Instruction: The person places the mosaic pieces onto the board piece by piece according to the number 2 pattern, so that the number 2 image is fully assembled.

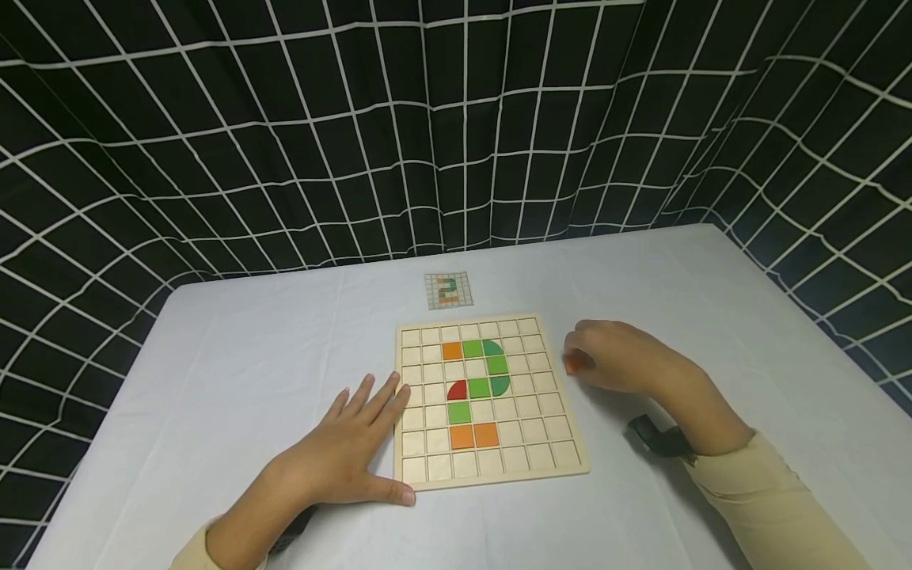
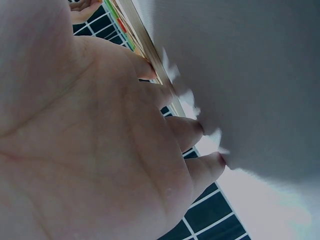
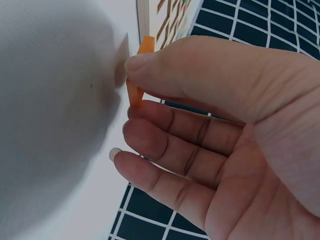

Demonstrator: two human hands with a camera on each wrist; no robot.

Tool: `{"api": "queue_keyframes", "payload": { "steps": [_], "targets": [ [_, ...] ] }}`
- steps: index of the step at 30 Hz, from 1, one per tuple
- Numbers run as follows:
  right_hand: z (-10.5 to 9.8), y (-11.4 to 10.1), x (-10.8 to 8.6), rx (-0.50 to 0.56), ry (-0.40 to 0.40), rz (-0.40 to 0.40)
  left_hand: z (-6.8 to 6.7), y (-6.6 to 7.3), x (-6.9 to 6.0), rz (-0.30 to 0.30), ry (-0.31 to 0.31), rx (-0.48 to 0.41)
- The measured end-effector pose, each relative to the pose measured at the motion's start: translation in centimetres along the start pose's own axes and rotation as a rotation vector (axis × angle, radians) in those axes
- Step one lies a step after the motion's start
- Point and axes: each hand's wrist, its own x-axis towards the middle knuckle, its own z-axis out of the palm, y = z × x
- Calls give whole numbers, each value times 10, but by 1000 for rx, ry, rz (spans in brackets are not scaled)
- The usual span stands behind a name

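In the head view a pale wooden grid board point(image 1: 533, 409) lies on the table. Several flat tiles sit in its cells: orange squares point(image 1: 461, 436), green squares point(image 1: 459, 412), dark green rounded pieces point(image 1: 500, 385) and a red rounded piece point(image 1: 457, 390). My left hand point(image 1: 335, 459) has its fingers spread, the fingertips at the board's left edge and the thumb by its near left corner. To the right of the board, my right hand point(image 1: 616, 356) pinches an orange tile point(image 3: 134, 92) between thumb and index finger, just above the table; the other fingers are loosely bent.
A small pattern card point(image 1: 449, 290) showing a coloured figure on a grid lies behind the board. White cloth covers the table point(image 1: 271, 348). Black curtains with a white grid point(image 1: 463, 119) hang behind and at the sides. A dark strap point(image 1: 659, 438) circles the right wrist.
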Motion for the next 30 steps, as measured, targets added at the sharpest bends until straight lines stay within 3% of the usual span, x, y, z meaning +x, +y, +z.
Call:
{"api": "queue_keyframes", "payload": {
  "steps": [19,30],
  "targets": [
    [1,-23,2,75,-31,-89,1,0,0,3,1,9],
    [6,-38,2,75,-9,-210,2,-1,1,-9,1,19]
  ]
}}
